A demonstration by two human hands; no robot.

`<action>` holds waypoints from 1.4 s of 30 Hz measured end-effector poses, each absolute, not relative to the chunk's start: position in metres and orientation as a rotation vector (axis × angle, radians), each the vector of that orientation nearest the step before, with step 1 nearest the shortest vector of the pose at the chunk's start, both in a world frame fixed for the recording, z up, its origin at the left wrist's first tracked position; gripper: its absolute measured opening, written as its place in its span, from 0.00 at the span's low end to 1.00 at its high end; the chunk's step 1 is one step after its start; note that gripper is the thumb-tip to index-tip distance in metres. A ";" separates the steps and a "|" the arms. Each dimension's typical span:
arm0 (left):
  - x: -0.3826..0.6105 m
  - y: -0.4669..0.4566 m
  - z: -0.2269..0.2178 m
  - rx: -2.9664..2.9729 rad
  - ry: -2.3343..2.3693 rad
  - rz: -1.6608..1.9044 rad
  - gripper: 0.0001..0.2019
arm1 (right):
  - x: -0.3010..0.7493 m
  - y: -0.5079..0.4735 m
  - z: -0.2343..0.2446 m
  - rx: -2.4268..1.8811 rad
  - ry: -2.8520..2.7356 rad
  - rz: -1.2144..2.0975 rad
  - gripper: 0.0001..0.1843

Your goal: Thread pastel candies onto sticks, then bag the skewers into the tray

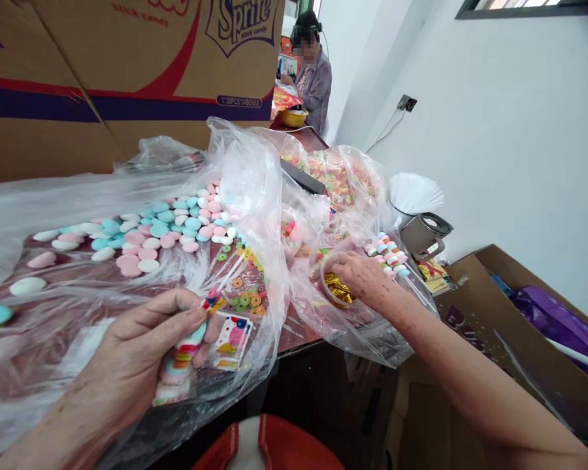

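Note:
My left hand (144, 333) is closed, thumb and fingers pinching the gathered top of a small printed candy bag (179, 369) with colourful sweets inside. Beside it lies a stack of flat printed bags (232, 339). My right hand (360, 277) reaches over a round tub (325, 264) holding gold twist ties (338, 288). Its fingers are bent together at the tub; whatever they grip is hidden. White sticks (231, 273) and ring-shaped gummies (245, 300) lie between the hands. Right of my right hand are candy skewers (388, 253).
Pink, blue and white oval candies (147, 238) spread over plastic sheeting at left. A large carton (127, 78) stands behind. At right are a metal mug (424, 234) and an open carton (470, 326). A person (316, 85) works farther back. A red stool (294, 444) is below.

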State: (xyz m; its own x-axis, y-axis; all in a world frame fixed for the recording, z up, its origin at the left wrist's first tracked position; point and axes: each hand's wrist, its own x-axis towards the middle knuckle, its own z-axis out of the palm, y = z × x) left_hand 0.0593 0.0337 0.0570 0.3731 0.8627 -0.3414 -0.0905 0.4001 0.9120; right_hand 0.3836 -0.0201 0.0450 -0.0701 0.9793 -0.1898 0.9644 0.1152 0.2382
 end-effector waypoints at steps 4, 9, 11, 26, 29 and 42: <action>0.059 0.033 0.060 0.937 0.987 0.738 0.16 | 0.384 -0.023 0.052 1.955 2.083 0.091 0.17; 0.061 0.028 0.067 0.951 0.989 0.740 0.16 | 0.384 -0.030 0.057 2.053 2.091 0.071 0.21; 0.062 0.025 0.071 0.971 0.963 0.741 0.16 | 0.387 -0.033 0.058 2.155 2.083 0.044 0.21; 0.113 0.005 0.064 0.953 0.735 0.660 0.13 | 0.275 -0.035 0.050 2.875 2.875 -1.178 0.09; 0.109 0.009 0.059 0.907 0.780 0.674 0.12 | 0.258 -0.029 0.048 2.730 2.938 -1.348 0.10; 0.098 0.024 0.053 0.969 1.100 0.830 0.12 | 0.244 -0.009 0.025 2.061 3.340 0.243 0.14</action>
